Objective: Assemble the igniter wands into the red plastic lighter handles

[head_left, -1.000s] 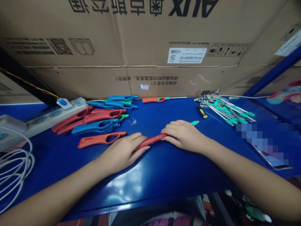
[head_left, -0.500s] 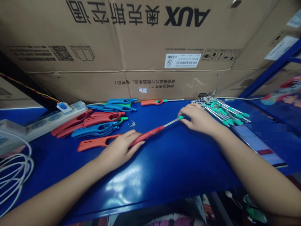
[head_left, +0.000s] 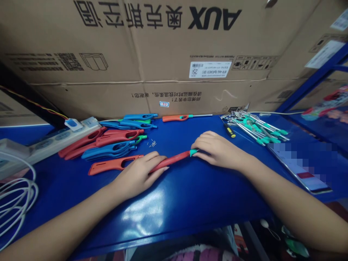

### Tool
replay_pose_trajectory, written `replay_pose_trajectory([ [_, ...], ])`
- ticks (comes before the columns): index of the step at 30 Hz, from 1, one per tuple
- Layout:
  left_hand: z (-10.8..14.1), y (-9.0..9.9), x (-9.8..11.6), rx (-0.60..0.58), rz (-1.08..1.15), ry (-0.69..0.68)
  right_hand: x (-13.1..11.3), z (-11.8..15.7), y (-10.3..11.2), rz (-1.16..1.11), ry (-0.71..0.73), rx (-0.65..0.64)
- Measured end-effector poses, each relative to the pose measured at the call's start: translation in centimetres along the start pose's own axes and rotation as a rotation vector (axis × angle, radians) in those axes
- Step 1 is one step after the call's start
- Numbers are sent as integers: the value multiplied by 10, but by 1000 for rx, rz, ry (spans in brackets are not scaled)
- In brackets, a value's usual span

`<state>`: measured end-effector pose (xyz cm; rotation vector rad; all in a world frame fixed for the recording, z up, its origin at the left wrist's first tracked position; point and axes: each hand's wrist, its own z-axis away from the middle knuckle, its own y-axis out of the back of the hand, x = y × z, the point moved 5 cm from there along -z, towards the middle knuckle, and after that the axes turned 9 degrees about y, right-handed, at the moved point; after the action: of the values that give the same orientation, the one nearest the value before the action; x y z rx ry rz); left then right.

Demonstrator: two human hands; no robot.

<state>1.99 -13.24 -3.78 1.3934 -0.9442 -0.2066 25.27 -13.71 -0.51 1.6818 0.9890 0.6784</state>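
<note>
In front of a cardboard carton [head_left: 114, 103], a red handle [head_left: 175, 159] is gripped by the left hand [head_left: 141, 172], its green end-piece [head_left: 193, 152] pinched by the right hand [head_left: 217, 149].
Fitting of the two appears to be in hand; straight, even pressure seems called for. Green-and-silver rods [head_left: 256, 128] are heaped toward the carton's right.

coiled white cable [head_left: 34, 188] near a power strip [head_left: 63, 136], cardboard box [head_left: 163, 43] behind

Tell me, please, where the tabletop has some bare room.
Bare tabletop lies between the held red handle and its near edge, and between the rear orange handle and right hand. Crowded: loose handles left; metal rods and phone right.
</note>
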Motion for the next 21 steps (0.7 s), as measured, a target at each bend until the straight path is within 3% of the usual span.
replay_pose_trajectory([
  [21,5,0,3,65,-169,-132,-7,2,-12,-43,27,41],
])
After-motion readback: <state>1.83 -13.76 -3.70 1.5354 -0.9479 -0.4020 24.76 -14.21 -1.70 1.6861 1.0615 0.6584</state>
